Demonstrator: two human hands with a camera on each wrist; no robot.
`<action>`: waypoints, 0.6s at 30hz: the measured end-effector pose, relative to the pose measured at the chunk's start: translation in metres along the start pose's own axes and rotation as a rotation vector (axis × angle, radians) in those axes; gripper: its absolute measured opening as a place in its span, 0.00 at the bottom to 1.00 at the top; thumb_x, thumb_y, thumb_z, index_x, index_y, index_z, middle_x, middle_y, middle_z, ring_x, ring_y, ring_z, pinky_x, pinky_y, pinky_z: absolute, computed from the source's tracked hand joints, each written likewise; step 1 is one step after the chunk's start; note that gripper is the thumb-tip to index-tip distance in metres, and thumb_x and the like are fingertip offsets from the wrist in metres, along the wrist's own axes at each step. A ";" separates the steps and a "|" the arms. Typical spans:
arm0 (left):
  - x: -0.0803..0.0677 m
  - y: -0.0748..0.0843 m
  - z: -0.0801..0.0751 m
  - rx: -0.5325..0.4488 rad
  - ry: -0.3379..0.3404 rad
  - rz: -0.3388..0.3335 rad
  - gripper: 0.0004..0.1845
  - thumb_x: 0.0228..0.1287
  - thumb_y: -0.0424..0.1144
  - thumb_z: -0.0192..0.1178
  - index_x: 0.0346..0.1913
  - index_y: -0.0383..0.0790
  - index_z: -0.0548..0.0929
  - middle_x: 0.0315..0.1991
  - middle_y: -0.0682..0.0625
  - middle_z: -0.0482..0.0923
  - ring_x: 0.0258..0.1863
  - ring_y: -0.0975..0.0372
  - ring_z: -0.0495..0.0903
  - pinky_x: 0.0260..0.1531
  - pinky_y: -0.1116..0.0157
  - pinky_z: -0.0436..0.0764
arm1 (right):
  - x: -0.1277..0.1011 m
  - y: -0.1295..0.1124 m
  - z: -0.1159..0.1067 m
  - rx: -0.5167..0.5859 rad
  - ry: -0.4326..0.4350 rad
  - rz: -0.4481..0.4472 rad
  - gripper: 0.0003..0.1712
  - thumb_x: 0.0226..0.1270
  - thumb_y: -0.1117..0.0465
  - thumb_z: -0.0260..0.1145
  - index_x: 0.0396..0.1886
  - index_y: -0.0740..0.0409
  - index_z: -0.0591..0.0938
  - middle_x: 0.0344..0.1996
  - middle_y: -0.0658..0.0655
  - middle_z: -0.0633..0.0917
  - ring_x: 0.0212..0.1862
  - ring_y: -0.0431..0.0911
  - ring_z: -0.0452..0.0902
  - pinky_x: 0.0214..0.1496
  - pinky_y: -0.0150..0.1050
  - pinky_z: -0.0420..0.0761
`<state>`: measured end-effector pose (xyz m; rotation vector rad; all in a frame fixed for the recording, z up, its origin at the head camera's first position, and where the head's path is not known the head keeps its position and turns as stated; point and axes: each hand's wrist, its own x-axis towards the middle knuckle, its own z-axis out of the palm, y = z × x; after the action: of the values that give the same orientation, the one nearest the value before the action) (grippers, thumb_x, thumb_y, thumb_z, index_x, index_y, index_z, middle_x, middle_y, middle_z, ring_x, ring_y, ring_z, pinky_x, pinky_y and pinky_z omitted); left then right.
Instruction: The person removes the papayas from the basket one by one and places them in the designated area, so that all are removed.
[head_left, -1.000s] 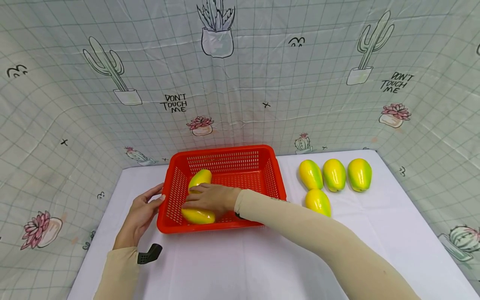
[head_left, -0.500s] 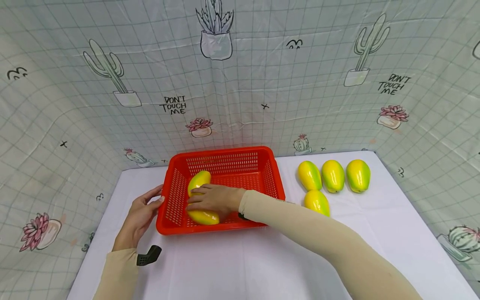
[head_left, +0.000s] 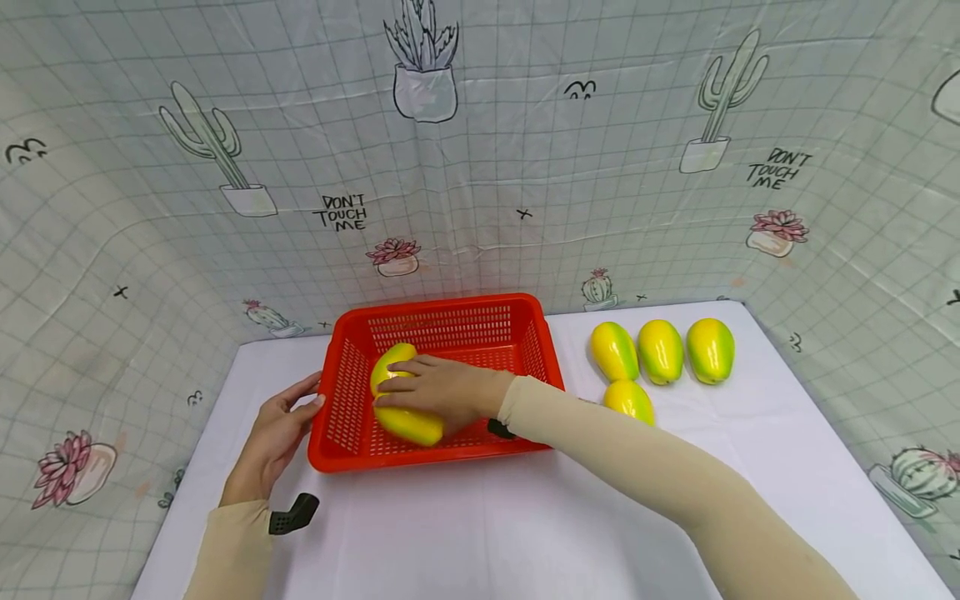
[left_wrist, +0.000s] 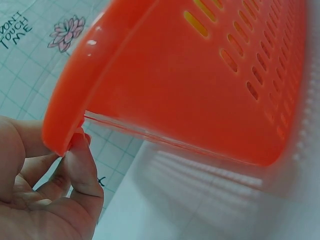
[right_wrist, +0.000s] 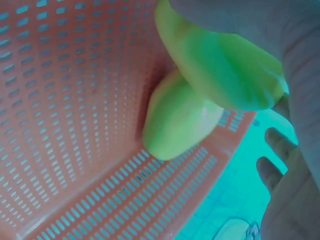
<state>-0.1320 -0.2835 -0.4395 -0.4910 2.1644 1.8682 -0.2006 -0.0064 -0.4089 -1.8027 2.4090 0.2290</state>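
Note:
A red plastic basket stands on the white table, and two yellow-green fruits lie inside it. My right hand reaches in from the right and lies over the nearer fruit, its fingers curled round it. In the right wrist view this fruit sits under my palm and touches the second fruit. The second fruit lies against the basket's left wall. My left hand touches the basket's left rim with relaxed fingers. In the left wrist view its fingertips press under the rim of the basket.
Several more yellow-green fruits lie in a group on the white table right of the basket. A small black mount sits at my left wrist. A cactus-print cloth closes in the back and sides.
My right hand has closed round the nearer fruit and shifted it slightly right and away from the front wall. The left hand has stayed at the rim.

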 end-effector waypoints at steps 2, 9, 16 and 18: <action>0.000 0.000 0.000 0.002 0.005 -0.005 0.33 0.84 0.36 0.52 0.85 0.43 0.58 0.80 0.40 0.56 0.50 0.69 0.76 0.49 0.78 0.81 | -0.004 0.001 -0.002 0.011 0.020 0.007 0.52 0.67 0.47 0.75 0.85 0.43 0.60 0.82 0.47 0.64 0.84 0.50 0.51 0.85 0.45 0.53; 0.001 -0.001 -0.002 0.006 0.004 -0.005 0.33 0.84 0.36 0.53 0.85 0.43 0.57 0.80 0.40 0.55 0.50 0.70 0.76 0.49 0.78 0.81 | -0.024 0.010 -0.011 0.063 0.095 0.046 0.51 0.67 0.48 0.75 0.85 0.44 0.61 0.82 0.48 0.65 0.84 0.53 0.52 0.84 0.49 0.56; 0.001 -0.001 -0.001 0.004 -0.006 0.009 0.33 0.84 0.36 0.52 0.85 0.42 0.57 0.80 0.40 0.56 0.50 0.71 0.76 0.50 0.78 0.81 | -0.050 0.023 -0.015 0.125 0.192 0.090 0.51 0.66 0.49 0.77 0.84 0.47 0.63 0.81 0.51 0.66 0.83 0.56 0.55 0.84 0.53 0.57; 0.001 -0.001 -0.001 0.001 -0.007 0.011 0.33 0.84 0.36 0.53 0.85 0.42 0.57 0.80 0.40 0.56 0.50 0.70 0.76 0.50 0.78 0.81 | -0.059 0.027 -0.015 0.130 0.226 0.098 0.53 0.63 0.51 0.79 0.84 0.48 0.64 0.81 0.51 0.66 0.82 0.57 0.55 0.84 0.54 0.57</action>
<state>-0.1325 -0.2848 -0.4410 -0.4727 2.1674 1.8714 -0.2099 0.0536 -0.3822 -1.7398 2.5968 -0.1269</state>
